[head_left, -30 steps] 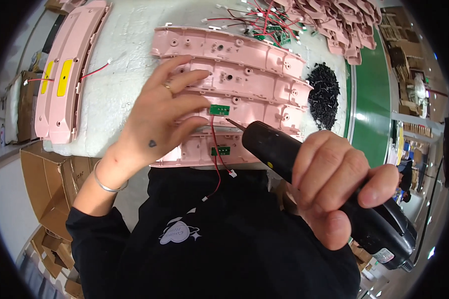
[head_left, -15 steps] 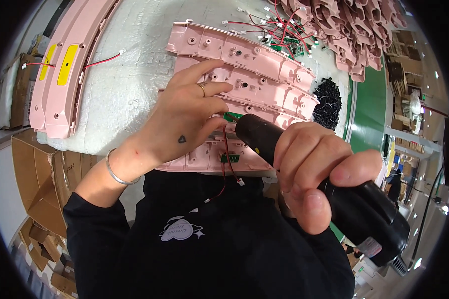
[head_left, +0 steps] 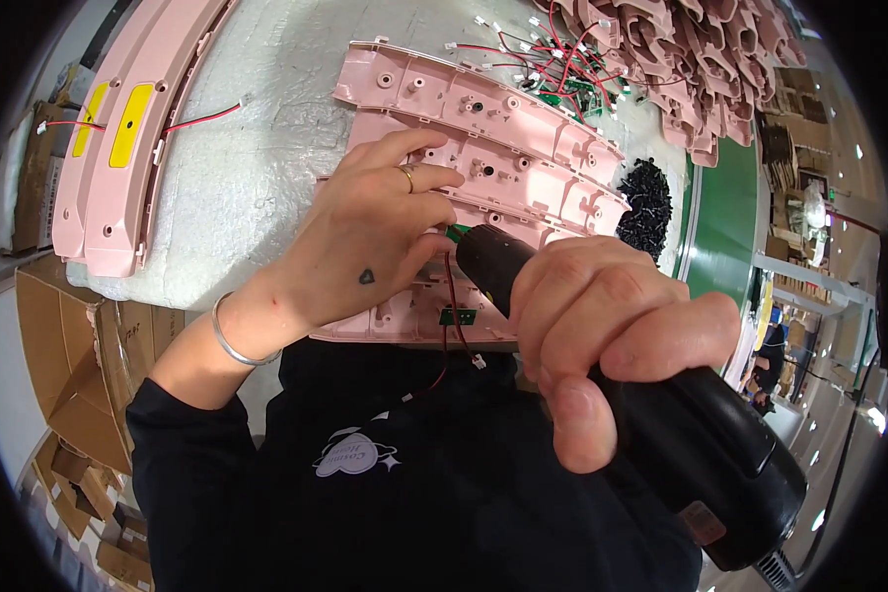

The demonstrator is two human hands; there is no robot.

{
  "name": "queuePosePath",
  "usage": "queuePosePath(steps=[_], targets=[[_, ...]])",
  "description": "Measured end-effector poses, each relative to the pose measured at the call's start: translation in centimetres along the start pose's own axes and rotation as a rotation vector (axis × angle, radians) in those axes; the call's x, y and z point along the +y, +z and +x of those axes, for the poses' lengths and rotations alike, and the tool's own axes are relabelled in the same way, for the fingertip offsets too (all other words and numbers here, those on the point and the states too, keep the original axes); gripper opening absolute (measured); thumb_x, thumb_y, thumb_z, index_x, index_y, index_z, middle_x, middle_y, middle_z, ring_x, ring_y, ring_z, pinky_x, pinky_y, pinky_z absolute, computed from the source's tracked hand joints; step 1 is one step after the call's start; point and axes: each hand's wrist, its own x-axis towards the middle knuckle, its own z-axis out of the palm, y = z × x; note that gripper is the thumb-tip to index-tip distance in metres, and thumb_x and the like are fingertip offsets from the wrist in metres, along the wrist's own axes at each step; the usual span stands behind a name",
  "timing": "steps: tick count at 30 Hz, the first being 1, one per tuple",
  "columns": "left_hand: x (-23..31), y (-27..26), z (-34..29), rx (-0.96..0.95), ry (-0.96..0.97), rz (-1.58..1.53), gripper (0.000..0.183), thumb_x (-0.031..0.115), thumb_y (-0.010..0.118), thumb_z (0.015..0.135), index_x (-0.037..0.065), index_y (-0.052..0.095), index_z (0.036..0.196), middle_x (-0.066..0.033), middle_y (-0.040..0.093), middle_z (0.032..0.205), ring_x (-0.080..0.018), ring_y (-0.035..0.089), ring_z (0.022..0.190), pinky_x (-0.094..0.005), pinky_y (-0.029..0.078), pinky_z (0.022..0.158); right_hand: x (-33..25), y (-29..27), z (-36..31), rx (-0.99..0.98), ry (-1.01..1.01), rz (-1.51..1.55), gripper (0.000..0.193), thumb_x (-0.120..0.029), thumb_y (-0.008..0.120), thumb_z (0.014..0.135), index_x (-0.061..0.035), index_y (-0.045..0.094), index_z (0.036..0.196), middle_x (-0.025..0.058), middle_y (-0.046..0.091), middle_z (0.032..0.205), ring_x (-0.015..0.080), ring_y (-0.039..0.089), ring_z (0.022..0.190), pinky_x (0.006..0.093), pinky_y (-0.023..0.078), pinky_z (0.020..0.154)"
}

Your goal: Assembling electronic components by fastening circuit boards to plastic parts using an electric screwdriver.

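Note:
Several pink plastic shells (head_left: 405, 84) lie side by side in front of me, hollow side up, with screw posts inside. My left hand (head_left: 365, 217) reaches over them, outer fingers spread. Its thumb and forefinger come together at the left edge of a small green circuit board (head_left: 458, 232), which they partly hide. A black electric screwdriver (head_left: 701, 444) is wrapped in my right hand (head_left: 622, 335), tilted, its nose down at that board. The bit tip is hardly visible. In the nearest shell sits another circuit board (head_left: 457, 317). Red and black wires (head_left: 453, 286) with white plugs hang toward me.
A pile of black screws (head_left: 645, 209) lies to the right. Wired circuit boards (head_left: 562, 69) are heaped at the back, beside stacked pink shells (head_left: 691, 69). Two pink shells with yellow labels (head_left: 128, 128) lie far left. Cardboard boxes (head_left: 69, 355) stand at the lower left.
My right hand and the screwdriver have shifted slightly left, the tool's rear end lower. The left hand stays almost in place at the circuit board.

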Motion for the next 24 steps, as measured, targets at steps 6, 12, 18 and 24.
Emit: queuePosePath(steps=[6, 12, 18, 24], targets=[[0.1, -0.1, 0.4, -0.020, 0.003, 0.008, 0.022, 0.002, 0.073, 0.062, 0.004, 0.065, 0.083, -0.0090, 0.063, 0.108, -0.0352, 0.048, 0.116, -0.0430, 0.042, 0.094, -1.8, -0.7, -1.2, 0.274, -0.024, 0.098, 0.027, -0.006, 0.058, 0.078, -0.0107, 0.041, 0.099, -0.0010, 0.048, 0.064, 0.0112, 0.046, 0.051, 0.0270, 0.037, 0.049], [0.7, -0.3, 0.5, -0.089, -0.039, 0.107, 0.021, 0.002, 0.074, 0.065, 0.003, 0.065, 0.084, -0.0097, 0.063, 0.110, -0.0348, 0.046, 0.119, -0.0420, 0.042, 0.094, -4.7, -6.1, -5.9, 0.706, 0.036, -0.159, 0.035, -0.005, 0.056, 0.079, -0.0016, 0.040, 0.110, 0.0050, 0.046, 0.061, 0.0144, 0.044, 0.047, 0.0306, 0.040, 0.049], [1.4, 0.1, 1.3, -0.130, -0.070, 0.093, 0.027, 0.001, 0.072, 0.066, 0.002, 0.065, 0.092, -0.0101, 0.062, 0.111, -0.0355, 0.047, 0.117, -0.0427, 0.041, 0.094, -5.4, -9.9, -11.8, 1.014, 0.217, -0.363, 0.025, 0.005, 0.054, 0.075, 0.0074, 0.046, 0.098, 0.0061, 0.050, 0.062, 0.0137, 0.046, 0.045, 0.0271, 0.041, 0.045], [2.1, -0.6, 1.7, -0.157, -0.121, 0.007, 0.031, 0.002, 0.071, 0.069, 0.001, 0.065, 0.099, -0.0111, 0.061, 0.115, -0.0320, 0.045, 0.123, -0.0405, 0.039, 0.098, -5.4, -10.7, -13.6, 1.118, 0.191, -0.449, 0.025, 0.004, 0.055, 0.074, 0.0078, 0.047, 0.097, 0.0068, 0.051, 0.062, 0.0138, 0.046, 0.043, 0.0263, 0.041, 0.045]])
